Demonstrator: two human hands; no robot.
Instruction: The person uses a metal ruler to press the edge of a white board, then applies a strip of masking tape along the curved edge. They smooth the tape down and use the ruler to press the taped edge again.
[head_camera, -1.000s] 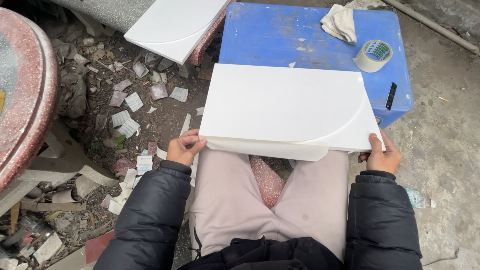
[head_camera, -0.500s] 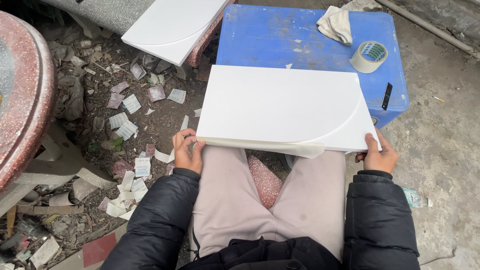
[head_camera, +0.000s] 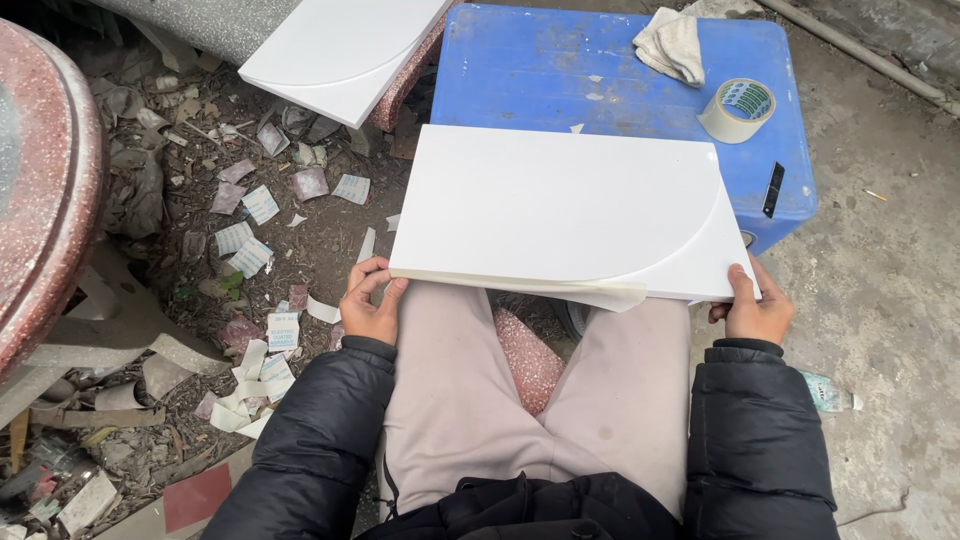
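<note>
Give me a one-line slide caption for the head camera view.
Seated person's left hand and right hand grip a white panel resting over a blue plastic stool.

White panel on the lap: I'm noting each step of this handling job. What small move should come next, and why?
Probably peel the loose film flap along the near edge. The white panel rests across the knees and the blue box, the left hand and right hand grip its near corners, and the flap already hangs free beneath that edge.

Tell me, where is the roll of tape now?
In the head view, the roll of tape lies upper right on the blue plastic stool, beside the crumpled cloth and beyond the white panel.
</note>
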